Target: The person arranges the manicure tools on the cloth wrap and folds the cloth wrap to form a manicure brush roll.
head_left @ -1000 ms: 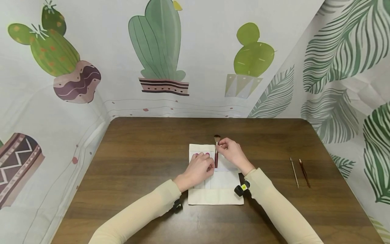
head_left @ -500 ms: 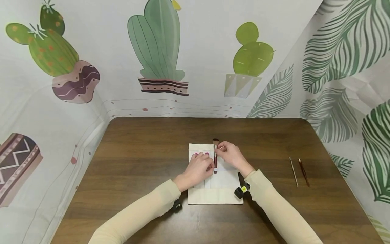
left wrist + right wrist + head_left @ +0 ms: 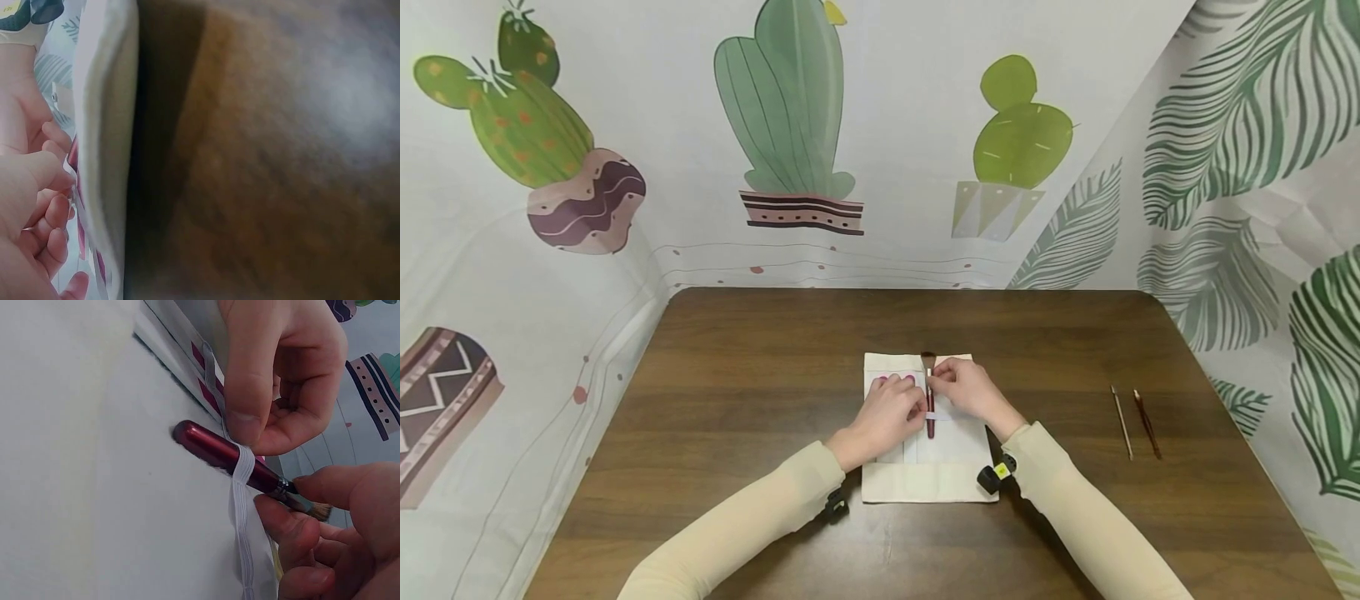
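Note:
A cream cloth brush roll [image 3: 931, 483] lies unfolded on the table. A makeup brush [image 3: 209, 445] with a dark red handle runs through a loop of the white elastic band [image 3: 243, 519] sewn across the roll. In the head view its bristles point to the far edge of the roll. My right hand [image 3: 972, 387] pinches the brush near its metal collar, between thumb and fingertips. My left hand [image 3: 891, 421] pinches the elastic band right beside the brush handle, as the right wrist view shows. Flat items with magenta parts [image 3: 203, 375] sit under the band beyond my left thumb.
Two thin tools lie on the brown table [image 3: 737, 400] to the right: a slim light-coloured stick [image 3: 1122, 423] and a dark brown pointed tool [image 3: 1147, 427]. A cloth backdrop [image 3: 910, 125] printed with cacti and leaves hangs behind the table.
My right hand has drawn the makeup brush toward me, so its handle has slid through the elastic loop and shows on the near side. The left hand has stayed in place.

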### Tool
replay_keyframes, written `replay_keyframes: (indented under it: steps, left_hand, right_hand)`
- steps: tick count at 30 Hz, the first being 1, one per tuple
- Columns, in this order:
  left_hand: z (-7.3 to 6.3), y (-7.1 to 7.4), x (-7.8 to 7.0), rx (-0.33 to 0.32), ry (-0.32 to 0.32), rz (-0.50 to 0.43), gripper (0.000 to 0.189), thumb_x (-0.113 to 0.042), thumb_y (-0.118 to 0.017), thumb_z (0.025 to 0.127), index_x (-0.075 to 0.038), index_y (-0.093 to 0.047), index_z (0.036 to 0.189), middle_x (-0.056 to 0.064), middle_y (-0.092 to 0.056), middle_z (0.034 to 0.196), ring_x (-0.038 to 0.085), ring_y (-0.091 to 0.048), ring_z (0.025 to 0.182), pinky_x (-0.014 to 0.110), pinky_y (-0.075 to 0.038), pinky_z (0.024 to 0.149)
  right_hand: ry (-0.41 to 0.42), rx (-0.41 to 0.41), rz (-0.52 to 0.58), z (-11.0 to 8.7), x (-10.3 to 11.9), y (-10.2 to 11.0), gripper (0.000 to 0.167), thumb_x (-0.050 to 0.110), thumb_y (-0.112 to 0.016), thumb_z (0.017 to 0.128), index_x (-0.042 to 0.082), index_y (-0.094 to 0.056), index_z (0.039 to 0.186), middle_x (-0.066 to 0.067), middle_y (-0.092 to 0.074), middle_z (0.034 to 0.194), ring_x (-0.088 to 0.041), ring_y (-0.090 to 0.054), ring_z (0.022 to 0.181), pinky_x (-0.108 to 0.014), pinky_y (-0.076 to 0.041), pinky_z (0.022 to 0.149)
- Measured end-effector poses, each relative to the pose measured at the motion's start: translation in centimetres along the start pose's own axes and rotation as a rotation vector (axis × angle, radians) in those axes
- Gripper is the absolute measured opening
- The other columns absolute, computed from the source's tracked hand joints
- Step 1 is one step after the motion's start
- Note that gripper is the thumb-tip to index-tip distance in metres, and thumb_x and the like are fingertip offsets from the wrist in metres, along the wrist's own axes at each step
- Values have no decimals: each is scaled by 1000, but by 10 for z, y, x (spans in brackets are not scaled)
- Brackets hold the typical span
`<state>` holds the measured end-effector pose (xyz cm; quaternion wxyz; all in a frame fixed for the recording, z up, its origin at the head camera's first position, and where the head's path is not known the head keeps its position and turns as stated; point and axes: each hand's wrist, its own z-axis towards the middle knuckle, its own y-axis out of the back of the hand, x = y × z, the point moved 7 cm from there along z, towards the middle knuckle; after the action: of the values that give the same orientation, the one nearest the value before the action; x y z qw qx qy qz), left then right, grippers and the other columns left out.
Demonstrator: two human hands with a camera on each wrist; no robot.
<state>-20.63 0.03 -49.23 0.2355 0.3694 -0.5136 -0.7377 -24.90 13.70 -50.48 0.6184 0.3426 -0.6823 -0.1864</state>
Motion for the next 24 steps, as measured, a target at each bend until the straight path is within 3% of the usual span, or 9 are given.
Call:
replay_keyframes:
  steps: [7, 16, 24]
  left_hand:
    - [0, 0, 0, -11, -4, -3, 5, -18, -75, 90, -20, -72, 86, -8, -55, 82, 17, -52, 84, 43, -42, 86]
    - [0, 0, -1, -15, -8, 9, 4, -18, -75, 89, -20, -72, 87, -7, -59, 85, 17, -53, 86, 43, -44, 85]
    - [-1, -2, -2, -21, -15, 13, 5, -18, -75, 89, -21, -72, 87, -8, -58, 84, 17, -53, 85, 42, -43, 84]
  right_hand:
    - [-4, 47, -26, -6, 1, -3, 23, 21, -69, 99, -1, -71, 106, -7, -72, 91, -19, -63, 81, -32, -49, 72]
    - [2, 148, -84, -13, 9, -6, 17, 19, -69, 95, 3, -70, 90, -2, -66, 76, -15, -57, 69, -26, -44, 61]
    - [-26, 108, -105, -7, 4, -5, 31, 29, -65, 100, 6, -66, 79, -2, -62, 69, -15, -53, 63, -27, -38, 58]
